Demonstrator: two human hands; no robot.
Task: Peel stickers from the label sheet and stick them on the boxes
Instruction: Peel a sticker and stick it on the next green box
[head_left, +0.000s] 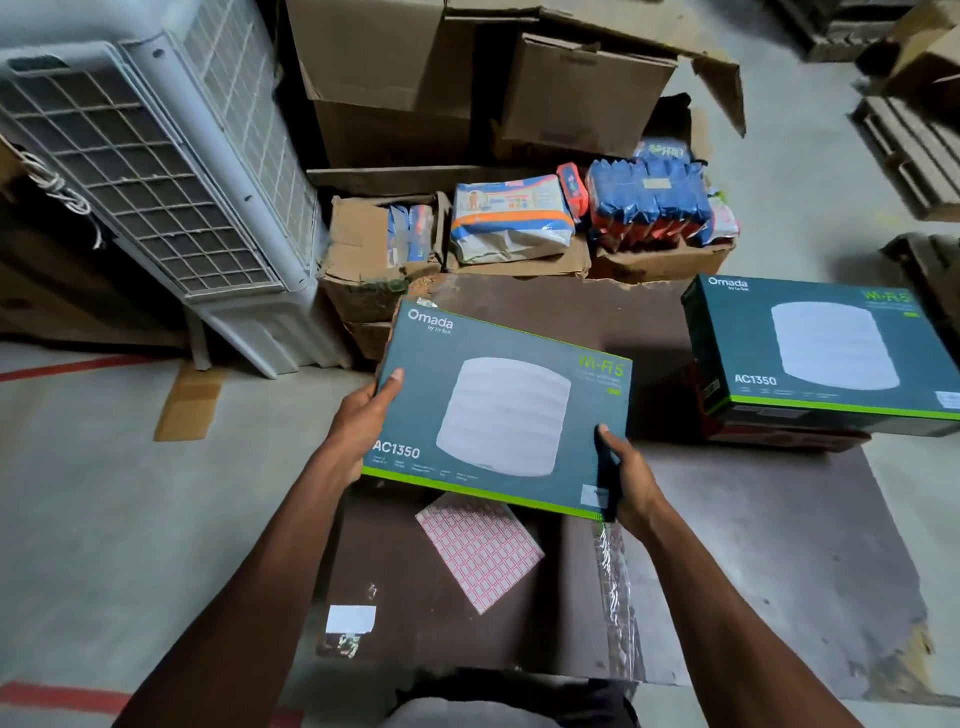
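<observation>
The brown board (753, 545) covering the floor in the middle serves as the landmark. Off its far left corner stands a tall white air cooler (171, 171), leaning in the wide-angle view. Along the board's far edge, large cardboard cartons (467, 78) are stacked, with lower open cartons of blue and orange packets (649, 202) in front of them, closing that side off. On the board's right far corner a second dark Omada box (826, 348) sits on top of something reddish, well apart from the held one. To the board's left lies bare grey floor with a red line (78, 366), giving open room there.

Above the board's middle, a dark green-edged Omada box (498, 410) is held up, tilted, face toward the camera. The left hand (363, 415) grips its left edge, thumb on the face; the right hand (631, 478) grips its near right corner, fingers wrapped under. A small pale patch by that corner may be a sticker; it is too blurred to tell.

Below the box, the pink-gridded label sheet (480, 551) lies flat on the board, partly overlapped in view by the box's near edge. Nearer the person lies a small white scrap (350, 618).
</observation>
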